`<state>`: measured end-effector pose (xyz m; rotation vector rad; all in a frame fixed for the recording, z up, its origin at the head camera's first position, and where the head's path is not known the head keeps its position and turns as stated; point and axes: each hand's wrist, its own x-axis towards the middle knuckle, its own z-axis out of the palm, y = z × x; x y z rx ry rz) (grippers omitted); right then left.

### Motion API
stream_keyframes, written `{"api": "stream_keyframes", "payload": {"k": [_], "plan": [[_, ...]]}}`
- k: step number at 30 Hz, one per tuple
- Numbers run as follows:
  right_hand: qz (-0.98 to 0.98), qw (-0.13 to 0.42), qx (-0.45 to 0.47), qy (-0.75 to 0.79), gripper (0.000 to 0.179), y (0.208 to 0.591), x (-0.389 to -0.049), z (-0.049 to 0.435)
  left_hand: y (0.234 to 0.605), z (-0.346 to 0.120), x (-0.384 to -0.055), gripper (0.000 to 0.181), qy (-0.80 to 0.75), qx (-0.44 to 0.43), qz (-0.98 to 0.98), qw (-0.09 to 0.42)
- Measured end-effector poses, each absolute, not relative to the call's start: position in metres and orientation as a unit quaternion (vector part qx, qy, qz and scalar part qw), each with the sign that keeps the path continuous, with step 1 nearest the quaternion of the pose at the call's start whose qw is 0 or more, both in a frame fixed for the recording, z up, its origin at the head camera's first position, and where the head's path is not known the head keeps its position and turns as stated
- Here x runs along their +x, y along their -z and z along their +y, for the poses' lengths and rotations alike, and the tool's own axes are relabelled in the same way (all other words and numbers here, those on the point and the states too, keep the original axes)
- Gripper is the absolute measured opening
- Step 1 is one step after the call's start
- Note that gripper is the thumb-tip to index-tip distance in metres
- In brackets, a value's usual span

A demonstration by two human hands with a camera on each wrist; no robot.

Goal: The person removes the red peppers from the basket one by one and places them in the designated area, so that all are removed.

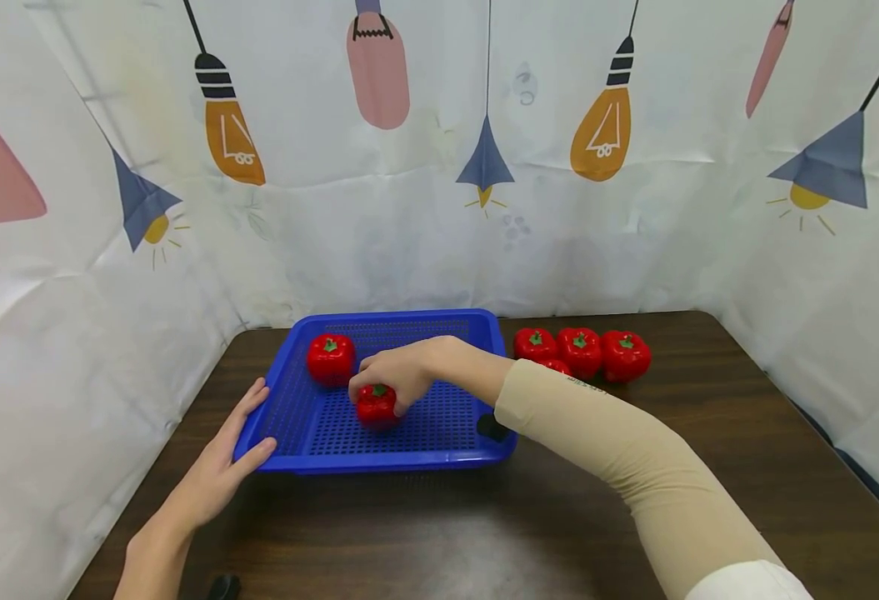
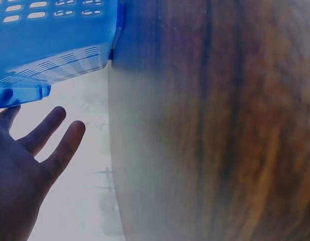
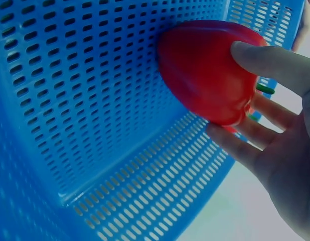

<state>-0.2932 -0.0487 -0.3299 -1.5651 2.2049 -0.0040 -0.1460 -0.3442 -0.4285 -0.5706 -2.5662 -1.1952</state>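
Note:
My right hand reaches into a blue perforated plastic basket and grips a red bell pepper with a green stem. In the right wrist view the thumb lies on one side of this pepper and the fingers on the other, close over the basket floor. Another red bell pepper sits in the basket's back left part. My left hand is at the basket's left front corner, thumb on the rim and fingers spread along the outside. The left wrist view shows those fingers straight beside the basket.
Several more red bell peppers stand close together on the dark wooden table, right of the basket; my right forearm partly hides one. A white patterned cloth hangs behind and at both sides. A small black object lies near the front left.

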Motion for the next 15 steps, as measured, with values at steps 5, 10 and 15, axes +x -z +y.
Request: {"api": "stream_keyframes", "payload": {"k": [5,10,15], "plan": [[0.797,0.217,-0.563,-0.002,0.057,0.322,-0.293,-0.043,0.429,-0.344,-0.146,0.072,0.41,-0.192,-0.883,0.125],[0.795,0.209,-0.57,-0.007,0.056,0.311,-0.294,-0.037,0.429,-0.344,-0.146,0.072,0.409,-0.192,-0.883,0.124],[0.793,0.198,-0.575,-0.008,0.055,0.3,-0.291,-0.028,0.429,-0.344,-0.145,0.072,0.408,-0.193,-0.883,0.124]]}}
